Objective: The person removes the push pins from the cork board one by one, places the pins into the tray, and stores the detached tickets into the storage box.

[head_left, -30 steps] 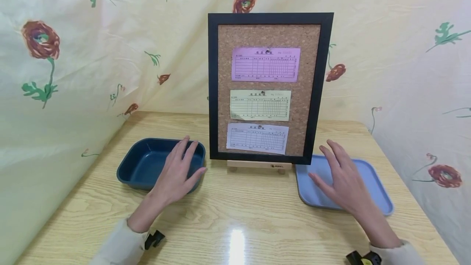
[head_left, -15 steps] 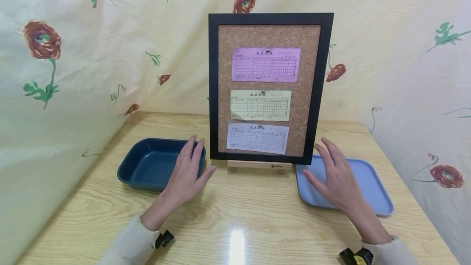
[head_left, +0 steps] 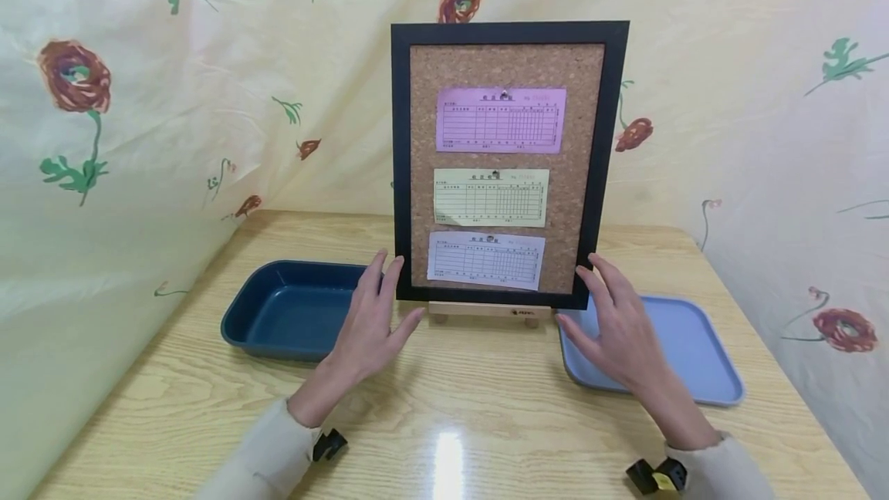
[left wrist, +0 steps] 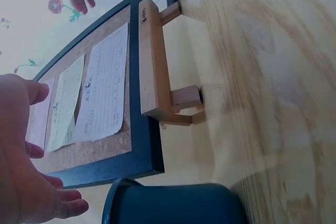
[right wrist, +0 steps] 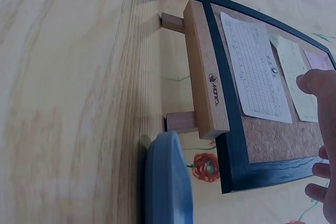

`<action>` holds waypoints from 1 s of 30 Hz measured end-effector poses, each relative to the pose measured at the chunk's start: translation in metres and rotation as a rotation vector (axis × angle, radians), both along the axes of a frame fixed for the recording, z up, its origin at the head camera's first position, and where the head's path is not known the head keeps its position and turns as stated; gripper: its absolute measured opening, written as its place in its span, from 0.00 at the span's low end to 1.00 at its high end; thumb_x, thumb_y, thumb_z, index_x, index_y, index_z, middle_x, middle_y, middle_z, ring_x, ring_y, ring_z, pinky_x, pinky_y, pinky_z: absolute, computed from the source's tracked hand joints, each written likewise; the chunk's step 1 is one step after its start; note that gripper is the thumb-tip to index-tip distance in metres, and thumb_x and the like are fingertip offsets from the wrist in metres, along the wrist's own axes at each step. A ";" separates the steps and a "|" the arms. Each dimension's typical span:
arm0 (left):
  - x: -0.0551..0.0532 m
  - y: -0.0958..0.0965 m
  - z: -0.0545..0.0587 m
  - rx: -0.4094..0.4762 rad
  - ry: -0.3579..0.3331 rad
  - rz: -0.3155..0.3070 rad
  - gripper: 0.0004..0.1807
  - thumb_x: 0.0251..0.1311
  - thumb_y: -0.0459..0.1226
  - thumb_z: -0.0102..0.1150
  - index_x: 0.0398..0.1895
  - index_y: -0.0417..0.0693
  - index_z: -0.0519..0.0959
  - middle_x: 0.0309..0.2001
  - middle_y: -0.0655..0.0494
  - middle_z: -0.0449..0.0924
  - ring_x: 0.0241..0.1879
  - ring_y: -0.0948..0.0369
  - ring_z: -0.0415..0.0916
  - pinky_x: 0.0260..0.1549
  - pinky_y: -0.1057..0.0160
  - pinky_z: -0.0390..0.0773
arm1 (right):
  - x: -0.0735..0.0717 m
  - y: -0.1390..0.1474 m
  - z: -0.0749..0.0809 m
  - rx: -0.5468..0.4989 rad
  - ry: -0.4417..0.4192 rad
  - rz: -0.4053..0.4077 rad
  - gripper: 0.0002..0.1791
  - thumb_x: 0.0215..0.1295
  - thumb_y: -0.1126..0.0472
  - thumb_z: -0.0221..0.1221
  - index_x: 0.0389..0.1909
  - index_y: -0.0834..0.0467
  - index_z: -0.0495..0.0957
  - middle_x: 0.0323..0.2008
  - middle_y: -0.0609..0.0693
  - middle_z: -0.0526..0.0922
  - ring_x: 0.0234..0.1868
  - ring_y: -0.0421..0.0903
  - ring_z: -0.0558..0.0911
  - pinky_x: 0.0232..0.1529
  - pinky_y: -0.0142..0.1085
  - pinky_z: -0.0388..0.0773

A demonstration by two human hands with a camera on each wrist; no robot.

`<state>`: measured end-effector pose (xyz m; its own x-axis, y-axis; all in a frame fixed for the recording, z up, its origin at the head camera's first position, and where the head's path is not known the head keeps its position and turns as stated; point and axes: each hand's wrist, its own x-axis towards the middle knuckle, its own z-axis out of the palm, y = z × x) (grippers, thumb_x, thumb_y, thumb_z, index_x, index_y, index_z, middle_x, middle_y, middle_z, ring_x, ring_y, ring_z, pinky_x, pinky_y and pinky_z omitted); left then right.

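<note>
A black-framed cork board (head_left: 586, 176) stands upright on a small wooden easel (head_left: 486, 310). Pinned to it, top to bottom, are a pink slip (head_left: 500, 122), a pale yellow slip (head_left: 490, 199) and a white slip (head_left: 486, 262). My left hand (head_left: 371, 322), fingers spread and holding nothing, is by the frame's lower left corner, overlapping the blue bin's right end in the head view. On the other side, my right hand (head_left: 614, 326) has its fingertips right at the frame's lower right edge. Its fingers are relaxed, with nothing in them.
A deep dark blue bin (head_left: 243, 322) sits on the wooden table (head_left: 444, 400) left of the easel. To the right lies a shallow light blue tray (head_left: 701, 353). A flowered cloth (head_left: 312, 83) hangs behind and along both sides.
Both hands have moved inward toward the cork board, the left one rightward and the right one leftward. The board, slips, bin and tray have stayed in place.
</note>
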<state>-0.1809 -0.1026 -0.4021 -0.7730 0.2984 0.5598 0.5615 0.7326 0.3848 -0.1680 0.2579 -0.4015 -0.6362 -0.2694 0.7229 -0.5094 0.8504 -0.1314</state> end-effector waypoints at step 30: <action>-0.023 0.032 0.008 0.088 -0.010 0.027 0.40 0.67 0.48 0.59 0.75 0.37 0.58 0.78 0.34 0.50 0.76 0.37 0.54 0.68 0.33 0.63 | -0.023 -0.040 0.003 -0.047 -0.013 0.017 0.48 0.71 0.28 0.39 0.61 0.71 0.71 0.68 0.69 0.68 0.67 0.66 0.69 0.65 0.61 0.65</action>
<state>-0.2041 -0.0710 -0.3941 -0.7860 0.2273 0.5750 0.5378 0.7102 0.4543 -0.1906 0.2175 -0.3989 -0.6415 -0.2465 0.7264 -0.5218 0.8344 -0.1777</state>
